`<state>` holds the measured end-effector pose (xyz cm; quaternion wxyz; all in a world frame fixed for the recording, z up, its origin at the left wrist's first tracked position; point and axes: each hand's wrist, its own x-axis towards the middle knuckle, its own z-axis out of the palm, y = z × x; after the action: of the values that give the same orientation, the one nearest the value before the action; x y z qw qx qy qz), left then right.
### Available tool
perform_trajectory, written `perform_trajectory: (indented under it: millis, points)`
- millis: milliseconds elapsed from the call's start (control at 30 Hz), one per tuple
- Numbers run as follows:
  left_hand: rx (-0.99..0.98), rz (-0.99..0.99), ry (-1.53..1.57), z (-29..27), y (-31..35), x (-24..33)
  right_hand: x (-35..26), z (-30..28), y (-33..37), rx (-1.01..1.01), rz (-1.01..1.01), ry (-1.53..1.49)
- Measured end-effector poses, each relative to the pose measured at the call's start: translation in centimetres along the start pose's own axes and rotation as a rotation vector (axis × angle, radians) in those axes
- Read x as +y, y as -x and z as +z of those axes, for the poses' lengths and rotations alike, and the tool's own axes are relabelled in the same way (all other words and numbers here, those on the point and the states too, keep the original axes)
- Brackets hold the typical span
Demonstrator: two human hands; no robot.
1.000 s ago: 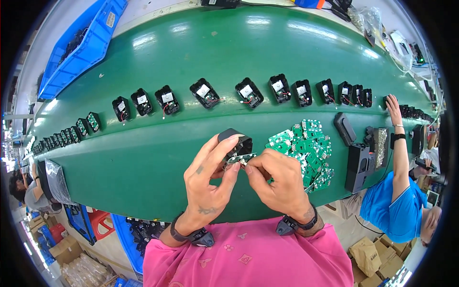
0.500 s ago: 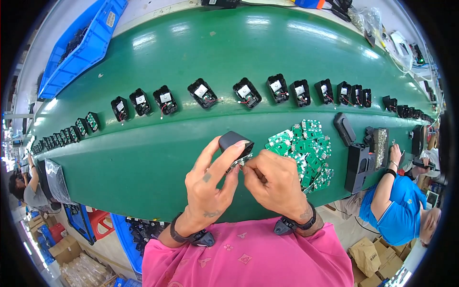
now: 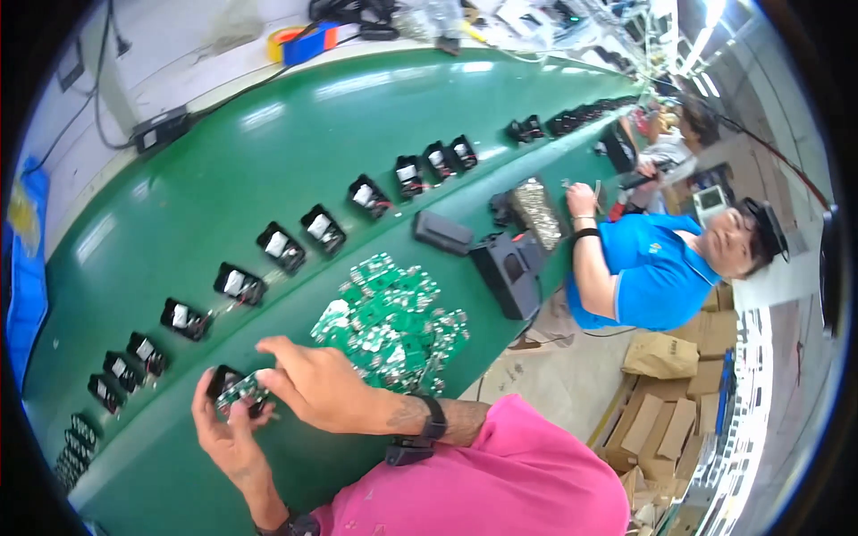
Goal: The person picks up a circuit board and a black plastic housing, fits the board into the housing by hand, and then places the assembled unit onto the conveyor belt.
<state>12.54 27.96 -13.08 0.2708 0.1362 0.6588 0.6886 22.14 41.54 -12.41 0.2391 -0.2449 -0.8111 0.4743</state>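
the left hand (image 3: 231,439) is curled around a small black case (image 3: 223,377), thumb on one side and fingers on the other, with a hold on it; a green circuit board (image 3: 239,390) sits tilted at the mouth of that case, by the left thumb (how far in it goes, i cannot tell); the right hand (image 3: 329,386) is just beside it, thumb and forefinger spread apart, the thumb tip at the board's edge; whether it grips anything there, i cannot tell; both are over a green table (image 3: 161,473); to their right lies a loose pile of boards (image 3: 389,313); beyond runs a slanting row of open black cases (image 3: 239,283); past the pile are a black lid (image 3: 442,232), a bigger black box (image 3: 508,275) and a heap of shiny bits (image 3: 536,213); a person in a blue shirt (image 3: 648,272) is at the right.
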Motion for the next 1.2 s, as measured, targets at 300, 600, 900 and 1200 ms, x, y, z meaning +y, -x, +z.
perform_trajectory:
  millis: [300, 600, 900, 1200]
  points:
    - [-0.146, -0.16, 0.011, 0.4, -0.3, -0.5, 0.4, -0.2, 0.4, -0.041, 0.082, -0.171]
    - [-0.179, 0.053, 0.03, 1.5, -0.2, -1.0, 2.6, 0.6, 0.4, -0.123, 0.319, -0.787]
    - [-0.039, 0.231, -0.109, 1.1, -0.8, -3.5, 1.2, -0.3, -0.7, -0.276, 0.087, -0.278]
    - [-0.029, 0.121, -0.148, 1.3, -0.6, -1.0, 0.3, 0.3, 0.0, -0.226, -0.007, -0.131]
